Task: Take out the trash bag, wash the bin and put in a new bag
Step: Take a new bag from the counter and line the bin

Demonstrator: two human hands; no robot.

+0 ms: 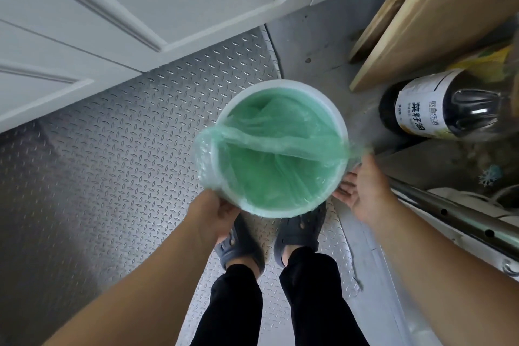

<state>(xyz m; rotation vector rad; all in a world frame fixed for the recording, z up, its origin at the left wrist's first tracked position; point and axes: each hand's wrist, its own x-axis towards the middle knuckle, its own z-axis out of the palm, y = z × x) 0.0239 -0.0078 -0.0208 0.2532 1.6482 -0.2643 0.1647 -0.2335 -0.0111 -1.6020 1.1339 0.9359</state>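
Observation:
A round white bin (320, 95) is in the middle of the view, above my feet. A thin green trash bag (280, 160) lines it; the bag's edge is folded over the rim on the left and near sides, while a loose fold crosses the opening. My left hand (216, 216) grips the bin's near left side from below. My right hand (362, 185) is at the bin's right side, palm toward it and fingers apart, blurred, beside the bag's edge.
White panelled cabinet doors (112, 8) stand at the upper left. Diamond-plate metal flooring (112, 149) lies below. A big dark oil bottle (438, 107) and wooden boards (421, 22) are at the right. A metal tube (460, 216) runs along the right edge.

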